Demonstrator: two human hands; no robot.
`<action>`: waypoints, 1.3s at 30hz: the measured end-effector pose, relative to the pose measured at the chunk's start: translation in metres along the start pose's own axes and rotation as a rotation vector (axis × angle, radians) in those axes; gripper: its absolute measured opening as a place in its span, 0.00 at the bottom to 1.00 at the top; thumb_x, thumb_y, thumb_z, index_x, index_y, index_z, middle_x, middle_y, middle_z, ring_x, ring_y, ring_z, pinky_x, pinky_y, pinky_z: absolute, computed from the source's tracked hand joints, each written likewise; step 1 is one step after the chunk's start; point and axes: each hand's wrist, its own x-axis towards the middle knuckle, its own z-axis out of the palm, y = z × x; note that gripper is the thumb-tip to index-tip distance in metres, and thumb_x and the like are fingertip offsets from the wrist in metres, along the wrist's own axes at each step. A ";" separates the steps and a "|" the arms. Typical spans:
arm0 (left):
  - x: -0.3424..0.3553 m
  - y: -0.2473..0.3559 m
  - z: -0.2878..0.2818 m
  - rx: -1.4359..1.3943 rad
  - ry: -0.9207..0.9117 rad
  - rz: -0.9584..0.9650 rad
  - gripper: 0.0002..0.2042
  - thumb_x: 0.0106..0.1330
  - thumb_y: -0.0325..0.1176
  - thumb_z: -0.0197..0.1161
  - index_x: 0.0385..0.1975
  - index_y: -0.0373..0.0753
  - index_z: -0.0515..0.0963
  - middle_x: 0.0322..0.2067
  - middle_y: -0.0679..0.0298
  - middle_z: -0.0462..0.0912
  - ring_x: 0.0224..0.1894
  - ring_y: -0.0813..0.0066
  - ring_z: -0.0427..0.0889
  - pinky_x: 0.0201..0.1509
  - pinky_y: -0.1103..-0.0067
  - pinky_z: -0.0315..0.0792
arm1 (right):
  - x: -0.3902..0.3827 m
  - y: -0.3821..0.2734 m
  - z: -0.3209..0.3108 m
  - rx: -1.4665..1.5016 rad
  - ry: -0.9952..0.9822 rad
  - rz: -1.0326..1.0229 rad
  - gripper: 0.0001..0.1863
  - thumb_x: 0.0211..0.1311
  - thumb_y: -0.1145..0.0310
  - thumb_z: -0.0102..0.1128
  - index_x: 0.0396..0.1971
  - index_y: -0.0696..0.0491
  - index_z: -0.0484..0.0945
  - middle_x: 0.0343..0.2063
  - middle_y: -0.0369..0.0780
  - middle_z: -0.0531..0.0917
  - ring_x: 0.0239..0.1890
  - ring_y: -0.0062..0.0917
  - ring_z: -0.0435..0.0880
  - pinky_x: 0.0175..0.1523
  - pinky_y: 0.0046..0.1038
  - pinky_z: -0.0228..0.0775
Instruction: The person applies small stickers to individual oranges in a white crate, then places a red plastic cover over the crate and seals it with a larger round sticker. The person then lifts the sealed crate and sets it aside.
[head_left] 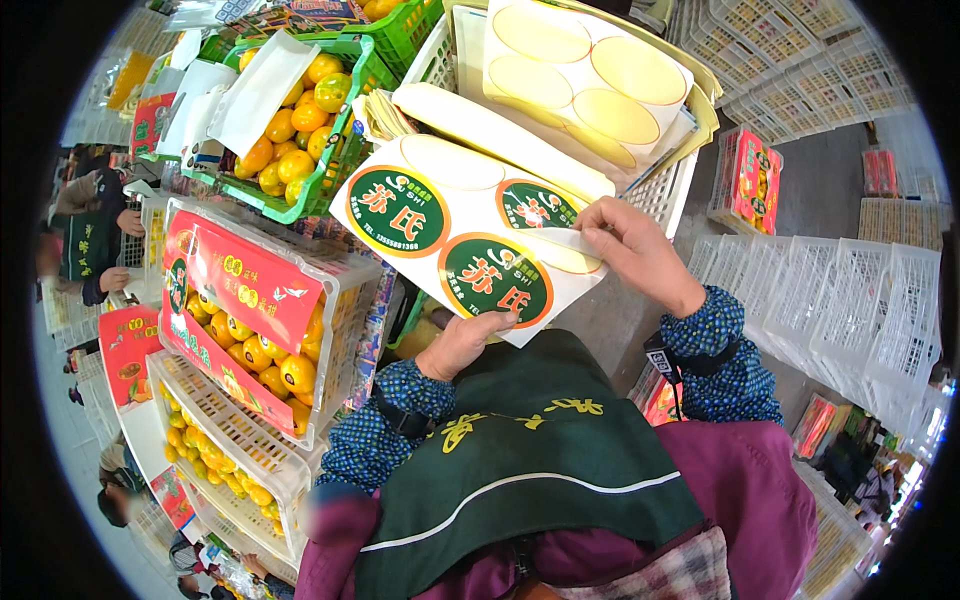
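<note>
My left hand (pixel 463 345) holds a white sheet of round labels (pixel 418 268) by its near edge, thumb on top. Two green labels with orange rims lie flat on it, and one oval place at its far side is bare. My right hand (pixel 640 250) pinches a third green label (pixel 528 203) at the sheet's right. That label is partly lifted and folded back, showing its pale underside. Just beyond the sheet, a white plastic basket (pixel 672 192) holds a rolled stack of paper and a yellowish backing sheet (pixel 588 78) with several empty ovals.
At the left stands a clear-lidded crate of orange fruit (pixel 240 340) with a red printed cover, above another fruit crate (pixel 215 470). A green basket of fruit (pixel 290 150) is at the far left. White crates (pixel 820 300) are stacked at the right. Other people work at the left edge.
</note>
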 end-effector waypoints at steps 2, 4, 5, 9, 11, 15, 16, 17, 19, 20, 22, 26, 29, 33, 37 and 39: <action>0.002 -0.008 -0.005 0.009 0.008 -0.026 0.20 0.69 0.26 0.65 0.61 0.32 0.77 0.56 0.58 0.86 0.57 0.69 0.85 0.63 0.73 0.78 | 0.006 0.005 -0.010 0.024 0.042 0.026 0.07 0.73 0.69 0.59 0.40 0.58 0.79 0.34 0.39 0.81 0.38 0.24 0.79 0.47 0.29 0.73; 0.005 -0.021 -0.009 -0.021 0.015 -0.038 0.19 0.73 0.29 0.65 0.61 0.32 0.77 0.57 0.58 0.86 0.58 0.70 0.85 0.64 0.73 0.78 | 0.017 0.010 -0.020 0.082 0.082 0.037 0.08 0.76 0.68 0.57 0.40 0.58 0.78 0.35 0.34 0.80 0.40 0.17 0.75 0.48 0.23 0.71; 0.007 -0.027 -0.011 -0.030 0.012 -0.032 0.18 0.74 0.29 0.65 0.61 0.32 0.77 0.57 0.58 0.86 0.58 0.70 0.85 0.64 0.73 0.78 | 0.023 0.012 -0.028 0.111 0.109 0.060 0.08 0.77 0.68 0.57 0.41 0.58 0.78 0.35 0.33 0.80 0.40 0.16 0.75 0.49 0.23 0.71; 0.016 -0.050 -0.022 -0.031 0.038 -0.163 0.17 0.78 0.32 0.62 0.61 0.33 0.78 0.57 0.59 0.86 0.58 0.70 0.85 0.65 0.72 0.78 | 0.044 0.013 -0.061 0.230 0.223 0.071 0.10 0.78 0.66 0.56 0.43 0.57 0.80 0.35 0.28 0.80 0.41 0.14 0.76 0.49 0.20 0.69; 0.021 -0.059 -0.027 -0.024 0.087 -0.290 0.17 0.78 0.32 0.62 0.62 0.33 0.77 0.57 0.58 0.86 0.59 0.70 0.85 0.66 0.71 0.78 | 0.051 0.006 -0.084 0.185 0.296 0.162 0.11 0.78 0.64 0.56 0.44 0.56 0.81 0.36 0.29 0.81 0.40 0.14 0.75 0.47 0.20 0.68; 0.022 -0.059 -0.046 0.298 -0.170 -0.451 0.28 0.77 0.55 0.60 0.56 0.32 0.82 0.54 0.56 0.87 0.56 0.70 0.83 0.62 0.75 0.75 | 0.056 -0.013 -0.097 0.326 0.531 0.005 0.11 0.79 0.64 0.56 0.47 0.55 0.81 0.38 0.30 0.80 0.39 0.12 0.72 0.47 0.20 0.67; 0.015 -0.055 -0.053 0.410 -0.229 -0.424 0.30 0.76 0.58 0.59 0.55 0.32 0.83 0.53 0.57 0.87 0.56 0.70 0.83 0.61 0.74 0.75 | 0.057 -0.019 -0.095 0.391 0.557 -0.030 0.10 0.79 0.65 0.57 0.48 0.55 0.81 0.40 0.30 0.80 0.40 0.12 0.73 0.48 0.19 0.67; 0.006 -0.048 -0.060 0.530 -0.290 -0.434 0.32 0.75 0.61 0.59 0.53 0.32 0.84 0.52 0.57 0.88 0.56 0.69 0.82 0.61 0.74 0.74 | 0.056 -0.026 -0.093 0.470 0.566 -0.094 0.09 0.79 0.66 0.57 0.49 0.55 0.80 0.41 0.30 0.81 0.41 0.12 0.73 0.49 0.18 0.67; -0.010 -0.026 -0.072 0.662 -0.319 -0.402 0.28 0.77 0.57 0.59 0.52 0.33 0.85 0.51 0.60 0.88 0.54 0.69 0.83 0.59 0.74 0.74 | 0.059 -0.045 -0.089 0.456 0.580 -0.060 0.10 0.82 0.68 0.56 0.54 0.57 0.79 0.47 0.34 0.83 0.47 0.15 0.78 0.53 0.20 0.71; -0.024 -0.012 -0.077 0.709 -0.321 -0.337 0.27 0.77 0.56 0.59 0.51 0.34 0.86 0.50 0.60 0.88 0.54 0.68 0.84 0.59 0.74 0.74 | 0.058 -0.056 -0.080 0.415 0.577 -0.062 0.08 0.82 0.69 0.55 0.50 0.56 0.79 0.48 0.35 0.83 0.50 0.16 0.78 0.57 0.21 0.70; -0.056 0.019 -0.082 0.659 -0.287 -0.195 0.24 0.78 0.51 0.58 0.55 0.34 0.84 0.53 0.59 0.87 0.55 0.66 0.84 0.62 0.72 0.74 | 0.064 -0.083 -0.051 0.148 0.501 -0.298 0.07 0.81 0.70 0.55 0.48 0.57 0.78 0.47 0.35 0.82 0.46 0.16 0.76 0.55 0.20 0.68; -0.114 0.074 -0.077 0.057 -0.140 0.267 0.30 0.80 0.52 0.54 0.69 0.33 0.71 0.62 0.52 0.81 0.63 0.63 0.82 0.69 0.70 0.73 | 0.084 -0.145 0.035 -0.071 0.150 -0.542 0.05 0.70 0.80 0.58 0.42 0.57 0.77 0.47 0.41 0.82 0.47 0.24 0.80 0.54 0.27 0.73; -0.143 0.104 -0.086 -0.220 -0.086 0.500 0.32 0.83 0.55 0.46 0.73 0.32 0.66 0.63 0.51 0.79 0.64 0.62 0.81 0.71 0.67 0.73 | 0.098 -0.184 0.120 -0.238 -0.227 -0.865 0.13 0.55 0.83 0.69 0.39 0.58 0.79 0.40 0.46 0.85 0.41 0.42 0.86 0.46 0.34 0.80; -0.181 0.109 -0.110 -0.485 0.049 0.729 0.29 0.83 0.49 0.49 0.70 0.31 0.68 0.63 0.54 0.79 0.64 0.64 0.81 0.70 0.66 0.74 | 0.108 -0.214 0.211 -0.316 -0.433 -1.103 0.11 0.54 0.74 0.73 0.36 0.56 0.80 0.43 0.42 0.84 0.46 0.38 0.85 0.50 0.36 0.80; -0.214 0.104 -0.139 -0.357 0.307 0.723 0.27 0.78 0.43 0.56 0.70 0.31 0.68 0.64 0.55 0.79 0.64 0.66 0.80 0.71 0.64 0.73 | 0.116 -0.226 0.250 -0.276 -0.595 -1.059 0.18 0.55 0.71 0.73 0.45 0.57 0.79 0.53 0.47 0.81 0.57 0.44 0.80 0.62 0.41 0.74; -0.229 0.102 -0.151 -0.331 0.383 0.757 0.29 0.76 0.43 0.56 0.72 0.32 0.65 0.66 0.54 0.78 0.66 0.64 0.79 0.70 0.64 0.73 | 0.126 -0.226 0.266 -0.216 -0.512 -1.001 0.22 0.56 0.71 0.72 0.50 0.57 0.78 0.55 0.48 0.80 0.59 0.46 0.79 0.65 0.41 0.72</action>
